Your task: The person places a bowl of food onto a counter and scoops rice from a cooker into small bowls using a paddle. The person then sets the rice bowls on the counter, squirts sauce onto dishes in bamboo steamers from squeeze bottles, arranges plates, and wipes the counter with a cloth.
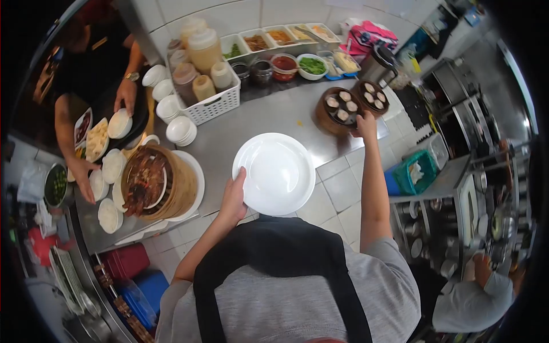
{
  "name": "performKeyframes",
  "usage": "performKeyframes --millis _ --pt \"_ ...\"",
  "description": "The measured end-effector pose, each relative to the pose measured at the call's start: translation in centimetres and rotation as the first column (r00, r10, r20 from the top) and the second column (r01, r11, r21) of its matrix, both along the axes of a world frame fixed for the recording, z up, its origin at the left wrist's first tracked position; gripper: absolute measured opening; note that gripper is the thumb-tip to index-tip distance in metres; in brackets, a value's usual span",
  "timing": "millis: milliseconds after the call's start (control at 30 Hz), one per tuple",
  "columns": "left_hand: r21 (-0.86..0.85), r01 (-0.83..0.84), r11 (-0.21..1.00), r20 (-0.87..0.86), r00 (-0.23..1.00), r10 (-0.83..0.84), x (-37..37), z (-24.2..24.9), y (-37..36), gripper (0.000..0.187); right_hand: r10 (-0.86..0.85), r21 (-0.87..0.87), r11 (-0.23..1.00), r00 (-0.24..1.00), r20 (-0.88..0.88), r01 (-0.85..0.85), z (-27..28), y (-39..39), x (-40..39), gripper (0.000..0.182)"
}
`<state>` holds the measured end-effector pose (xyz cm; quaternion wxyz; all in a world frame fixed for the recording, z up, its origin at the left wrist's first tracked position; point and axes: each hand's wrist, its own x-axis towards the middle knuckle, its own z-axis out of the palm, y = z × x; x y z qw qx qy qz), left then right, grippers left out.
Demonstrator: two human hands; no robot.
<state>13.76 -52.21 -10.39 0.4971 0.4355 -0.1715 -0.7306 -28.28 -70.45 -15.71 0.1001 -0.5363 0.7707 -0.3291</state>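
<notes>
A round white plate (274,174) is in my left hand (233,197), which grips its left rim in front of my chest. My right hand (364,124) reaches to the right end of the steel counter, its fingers at the rim of a bamboo steamer (330,119) with several dumplings (343,105) in it. The fingertips are partly hidden, so whether they grip the rim is unclear. Just behind that hand, a second steamer (385,108) also holds several dumplings.
A large steamer of dark meat (191,188) and rice bowls (110,216) stand at the left, by a co-worker's hands. A white basket of bottles (220,107) and sauce bowls (284,67) line the back. Another person (474,303) is at the lower right.
</notes>
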Motion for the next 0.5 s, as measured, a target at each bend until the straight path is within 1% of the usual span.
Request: performKeyframes --millis 67,100,133,200,233,267,333,400,433,500 --pt "-0.002 -0.045 0.999 -0.019 0.999 0.045 0.6 -0.2 0.2 0.052 0.002 0.010 1.000 1.000 -0.029 -0.001 1.5 -0.2 0.9 0.032" --pt "-0.002 -0.055 0.998 -0.037 0.998 0.055 0.8 -0.4 0.2 0.054 -0.012 -0.039 0.999 1.000 -0.005 0.012 2.4 0.1 1.6 0.027" --pt "0.000 -0.066 0.998 -0.038 0.997 0.066 0.9 -0.9 -0.2 0.054 -0.033 0.007 0.999 0.988 0.152 0.032 5.6 1.1 3.5 0.025" --pt "0.019 -0.046 0.999 -0.068 0.997 0.047 0.8 -2.4 -1.1 0.057 0.027 0.042 0.998 0.981 0.193 -0.036 9.2 1.4 4.6 0.025" --pt "0.024 -0.039 0.999 -0.064 0.997 0.040 0.7 -2.8 -1.3 0.057 0.041 0.161 0.985 0.985 0.168 -0.069 10.4 1.2 5.3 0.026" --pt "0.043 -0.056 0.998 -0.059 0.997 0.058 0.4 -2.9 -1.9 0.056 0.032 0.157 0.986 0.985 0.171 -0.059 10.2 0.9 6.0 0.026" --pt "0.050 -0.057 0.997 -0.059 0.997 0.060 0.0 -2.4 -2.6 0.056 0.075 0.181 0.976 0.969 0.236 -0.120 9.6 0.2 7.8 0.028" --pt "0.029 -0.098 0.995 -0.081 0.992 0.100 -0.2 -1.0 -2.6 0.055 0.085 0.204 0.968 0.954 0.286 -0.148 8.6 -0.4 9.9 0.041" --pt "0.027 -0.097 0.995 -0.080 0.992 0.099 -0.2 -1.0 -2.8 0.055 0.085 0.202 0.968 0.954 0.287 -0.147 8.2 -0.7 10.5 0.041" --pt "0.025 -0.108 0.994 -0.085 0.990 0.109 0.1 -1.2 -2.9 0.054 0.101 0.314 0.938 0.982 0.157 -0.147 7.3 -1.0 11.6 0.044"
